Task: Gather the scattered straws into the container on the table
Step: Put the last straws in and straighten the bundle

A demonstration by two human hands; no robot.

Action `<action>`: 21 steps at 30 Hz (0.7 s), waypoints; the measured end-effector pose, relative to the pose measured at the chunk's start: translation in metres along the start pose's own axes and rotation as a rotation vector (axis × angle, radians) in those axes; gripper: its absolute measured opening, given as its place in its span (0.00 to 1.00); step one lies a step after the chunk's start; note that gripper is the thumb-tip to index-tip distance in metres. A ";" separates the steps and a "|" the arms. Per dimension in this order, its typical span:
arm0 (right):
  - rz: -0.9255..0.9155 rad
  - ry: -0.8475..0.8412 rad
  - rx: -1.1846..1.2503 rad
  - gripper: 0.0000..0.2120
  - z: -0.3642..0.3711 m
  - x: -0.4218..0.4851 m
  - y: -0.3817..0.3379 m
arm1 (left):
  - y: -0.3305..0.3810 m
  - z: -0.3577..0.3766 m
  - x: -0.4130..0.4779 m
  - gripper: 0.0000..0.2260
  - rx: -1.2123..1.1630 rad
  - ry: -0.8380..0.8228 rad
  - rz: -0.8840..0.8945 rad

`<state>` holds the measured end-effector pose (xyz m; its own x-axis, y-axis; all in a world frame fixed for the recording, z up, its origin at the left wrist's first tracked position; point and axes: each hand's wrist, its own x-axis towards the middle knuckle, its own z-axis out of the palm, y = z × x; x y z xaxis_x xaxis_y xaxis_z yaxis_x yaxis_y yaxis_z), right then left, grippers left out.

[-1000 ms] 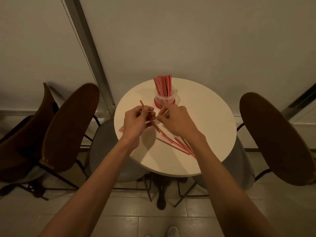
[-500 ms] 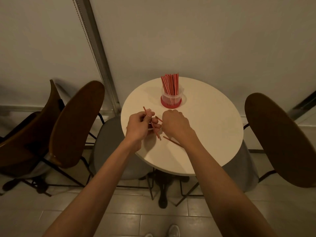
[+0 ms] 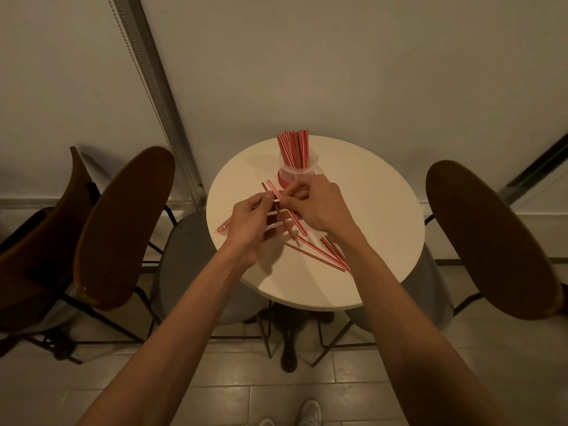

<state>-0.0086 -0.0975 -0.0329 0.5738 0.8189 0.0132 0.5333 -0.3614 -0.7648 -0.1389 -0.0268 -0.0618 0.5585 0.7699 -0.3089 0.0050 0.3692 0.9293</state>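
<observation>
I see the left chair (image 3: pixel 123 226) and the right chair (image 3: pixel 491 241), both brown-backed, flanking the round white table (image 3: pixel 375 216). Near its far edge stands the clear container (image 3: pixel 296 176) with a red base, packed with upright straws (image 3: pixel 293 149) whose tips fan slightly toward the wall. Just in front of it the left hand (image 3: pixel 250 219) and right hand (image 3: pixel 319 207) meet over the tabletop, fingers of both curled round a held bundle (image 3: pixel 284 218). Its long axis runs from far-left to near-right, with crossing pieces poking out leftward. Some loose straws (image 3: pixel 322 255) lie flat beside the right wrist, angled toward near-right, partly hidden by that forearm.
</observation>
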 end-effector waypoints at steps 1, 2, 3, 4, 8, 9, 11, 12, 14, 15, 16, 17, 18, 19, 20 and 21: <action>0.005 0.008 0.002 0.03 -0.001 -0.003 0.002 | 0.000 0.004 -0.001 0.14 -0.004 -0.013 0.004; 0.008 0.010 0.012 0.03 -0.002 -0.006 0.003 | 0.000 0.006 -0.002 0.14 0.005 -0.015 0.011; 0.015 0.002 0.034 0.03 -0.004 -0.009 0.005 | -0.001 0.010 -0.003 0.14 0.022 -0.015 0.019; 0.022 -0.016 0.054 0.03 -0.006 -0.012 0.006 | -0.002 0.012 -0.003 0.14 0.043 -0.007 0.027; 0.040 0.023 -0.195 0.09 -0.024 -0.023 0.019 | -0.005 0.014 -0.007 0.14 0.064 0.026 0.023; 0.084 0.007 -0.299 0.14 -0.030 -0.026 0.025 | -0.006 0.013 -0.009 0.14 0.054 0.026 0.023; 0.194 -0.102 -0.499 0.26 -0.037 -0.035 0.034 | -0.009 0.010 -0.011 0.14 0.043 0.023 0.027; 0.227 -0.152 -0.567 0.30 -0.037 -0.041 0.039 | -0.011 0.010 -0.012 0.14 0.042 0.023 0.031; 0.231 -0.176 -0.611 0.36 -0.030 -0.051 0.048 | -0.015 0.009 -0.013 0.14 0.049 0.029 0.041; 0.215 -0.157 -0.610 0.37 -0.026 -0.056 0.051 | -0.016 0.009 -0.013 0.14 0.052 0.032 0.043; 0.194 -0.131 -0.608 0.37 -0.022 -0.059 0.054 | -0.016 0.010 -0.014 0.14 0.053 0.034 0.044; 0.174 -0.107 -0.601 0.35 -0.019 -0.060 0.056 | -0.017 0.010 -0.014 0.14 0.051 0.033 0.045; 0.160 -0.088 -0.580 0.32 -0.016 -0.060 0.057 | -0.018 0.011 -0.016 0.14 0.049 0.032 0.044; 0.148 -0.067 -0.546 0.28 -0.013 -0.059 0.058 | -0.019 0.011 -0.017 0.14 0.048 0.031 0.044; 0.131 -0.052 -0.506 0.24 -0.010 -0.057 0.057 | -0.020 0.012 -0.018 0.14 0.049 0.030 0.046; 0.103 -0.035 -0.474 0.20 -0.006 -0.055 0.057 | -0.021 0.013 -0.019 0.14 0.051 0.028 0.048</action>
<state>-0.0061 -0.1654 -0.0733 0.6214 0.7799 -0.0754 0.7040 -0.5979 -0.3833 -0.1392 -0.0560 -0.0725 0.5356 0.8006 -0.2687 0.0212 0.3054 0.9520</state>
